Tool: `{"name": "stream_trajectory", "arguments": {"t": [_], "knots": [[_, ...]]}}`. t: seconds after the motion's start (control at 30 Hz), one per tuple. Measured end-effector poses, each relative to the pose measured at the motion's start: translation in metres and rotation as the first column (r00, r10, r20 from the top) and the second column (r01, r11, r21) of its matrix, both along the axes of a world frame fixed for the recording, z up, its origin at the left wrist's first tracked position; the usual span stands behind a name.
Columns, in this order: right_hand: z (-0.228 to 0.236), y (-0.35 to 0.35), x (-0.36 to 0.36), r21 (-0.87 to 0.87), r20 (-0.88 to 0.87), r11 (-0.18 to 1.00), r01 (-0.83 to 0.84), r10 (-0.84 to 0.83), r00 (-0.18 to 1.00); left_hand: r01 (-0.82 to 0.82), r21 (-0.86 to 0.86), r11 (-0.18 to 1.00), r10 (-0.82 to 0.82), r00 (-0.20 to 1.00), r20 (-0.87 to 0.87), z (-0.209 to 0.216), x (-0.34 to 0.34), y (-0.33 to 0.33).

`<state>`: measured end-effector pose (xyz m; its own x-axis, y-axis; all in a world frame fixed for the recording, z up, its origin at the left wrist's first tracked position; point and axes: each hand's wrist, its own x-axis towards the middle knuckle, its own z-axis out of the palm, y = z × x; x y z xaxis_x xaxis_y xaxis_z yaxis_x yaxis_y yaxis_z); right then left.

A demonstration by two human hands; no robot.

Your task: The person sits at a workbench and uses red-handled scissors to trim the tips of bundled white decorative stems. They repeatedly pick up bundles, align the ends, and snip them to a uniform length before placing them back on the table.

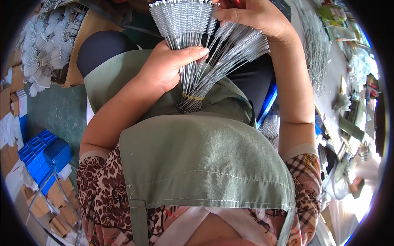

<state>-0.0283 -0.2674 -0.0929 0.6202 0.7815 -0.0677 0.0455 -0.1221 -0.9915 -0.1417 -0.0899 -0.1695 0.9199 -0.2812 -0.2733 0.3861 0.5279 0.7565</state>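
Closest, above the grey-green cloth apron (209, 160), a thin yellow band (193, 97) rings the near ends of a fanned bundle of silver wire brushes (201, 80); beyond, the left hand (166, 65) clasps its left stems; farther right, the right hand (256, 18) meets bristle tips, its pinch unclear.

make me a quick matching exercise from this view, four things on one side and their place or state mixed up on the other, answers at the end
Things:
1. yellowish band
2. left hand
3. apron
4. right hand

Place or state:
A. closed around the stems of wire brushes
B. at the bristled ends, by the picture's top edge
C. looped around the bare stems near their lower ends
D. grey-green, worn over the person's front

Pairs: 1-C, 2-A, 3-D, 4-B
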Motion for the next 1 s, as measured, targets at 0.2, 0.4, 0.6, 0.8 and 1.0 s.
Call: {"name": "stream_trajectory", "arguments": {"t": [0.2, 0.4, 0.6, 0.8, 1.0], "knots": [[-0.015, -0.004, 0.006, 0.120, -0.017, 0.991, -0.062, 0.065, 0.998, 0.025, 0.019, 1.000, -0.026, 0.999, 0.044, -0.001, 0.000, 0.000], [-0.007, -0.001, 0.001, 0.101, -0.118, 0.995, -0.009, 0.021, 0.993, 0.027, 0.020, 0.999, -0.028, 0.998, 0.057, 0.002, 0.000, -0.001], [0.004, 0.008, -0.008, 0.071, -0.164, 0.992, 0.108, -0.095, 0.982, 0.042, 0.032, 0.999, -0.044, 0.996, 0.074, -0.001, 0.001, -0.002], [-0.021, -0.009, 0.008, 0.171, -0.105, 0.984, -0.043, 0.062, 0.993, 0.038, -0.052, 0.998, -0.034, 0.997, 0.068, 0.006, 0.001, -0.006], [-0.005, -0.001, -0.002, 0.151, -0.124, 0.988, 0.010, 0.009, 0.992, -0.003, -0.011, 1.000, 0.003, 0.999, 0.035, 0.002, 0.000, -0.004]]}}
